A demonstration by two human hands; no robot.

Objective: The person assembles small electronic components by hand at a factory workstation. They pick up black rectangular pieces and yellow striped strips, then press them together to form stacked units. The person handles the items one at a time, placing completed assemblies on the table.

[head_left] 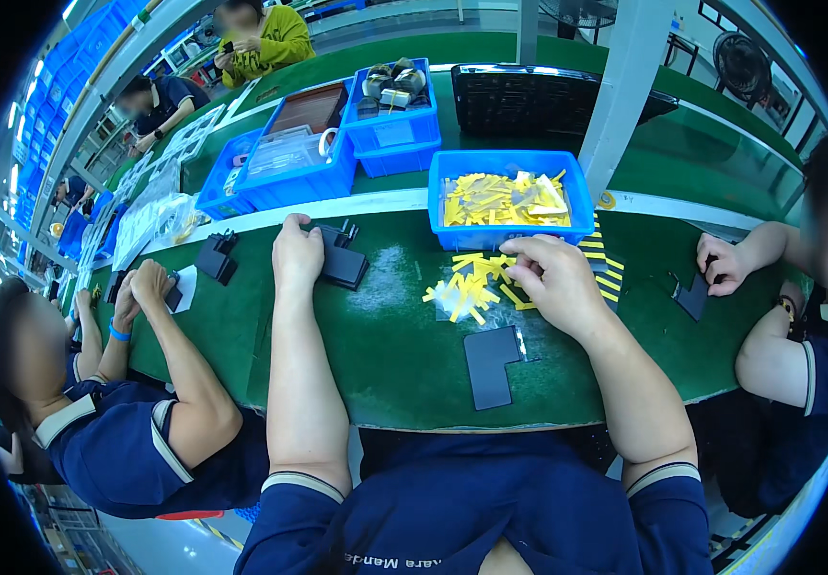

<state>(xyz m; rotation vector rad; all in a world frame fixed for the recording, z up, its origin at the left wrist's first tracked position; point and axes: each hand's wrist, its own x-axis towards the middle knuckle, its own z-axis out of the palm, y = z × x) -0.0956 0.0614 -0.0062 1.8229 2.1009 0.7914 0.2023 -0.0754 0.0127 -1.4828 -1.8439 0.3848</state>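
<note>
Yellow strips (510,198) lie in a blue bin (486,236); left fingers (295,223) and right fingers (526,248) curl, grip unclear.

A navy shirt (433,498) — short sleeves (668,522), cream-banded cuffs (665,473), pale lettering (393,562).

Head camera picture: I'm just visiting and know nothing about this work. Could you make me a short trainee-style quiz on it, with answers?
1. Which of the wearer's hands is at the loose yellow strips, left or right?
2. True or false: the blue bin of strips stands to the left of the wearer's left hand.
3. The black part nearest the wearer's body is shaped like: A) a ring; B) an L; C) a ball.

Key:
1. The right hand.
2. False; it stands to the right.
3. B.
</note>
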